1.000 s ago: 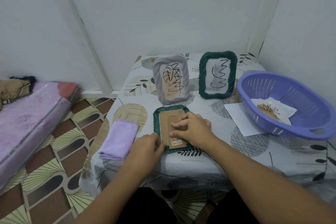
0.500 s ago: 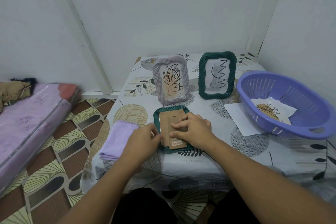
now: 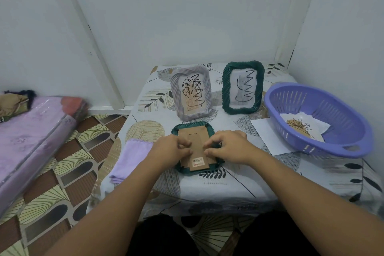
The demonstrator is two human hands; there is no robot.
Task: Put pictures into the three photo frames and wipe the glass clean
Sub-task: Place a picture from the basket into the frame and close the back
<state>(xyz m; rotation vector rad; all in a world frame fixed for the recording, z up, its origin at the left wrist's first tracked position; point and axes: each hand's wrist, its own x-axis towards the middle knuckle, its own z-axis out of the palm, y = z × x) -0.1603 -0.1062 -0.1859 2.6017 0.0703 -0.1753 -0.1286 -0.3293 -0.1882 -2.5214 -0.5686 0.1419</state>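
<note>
A green photo frame (image 3: 187, 126) lies face down near the table's front edge, its brown cardboard backing (image 3: 195, 137) facing up. My left hand (image 3: 170, 151) presses on the backing's left side and my right hand (image 3: 226, 147) on its right side, fingertips curled onto the board. Behind it stand two frames with pictures inside: a lilac frame (image 3: 192, 92) with a leaf drawing and a green frame (image 3: 242, 87) with a scribbled cat picture. A folded lilac cloth (image 3: 131, 160) lies left of the flat frame.
A purple plastic basket (image 3: 320, 118) at the right holds a picture of a plant. A white sheet of paper (image 3: 265, 135) lies partly under it. The patterned tablecloth (image 3: 239, 181) hangs over the front edge. A wrapped mattress (image 3: 31, 133) lies on the floor at the left.
My left hand has moved up from the frame's lower left corner onto the left side of the backing. My right hand has shifted slightly to the right edge.
</note>
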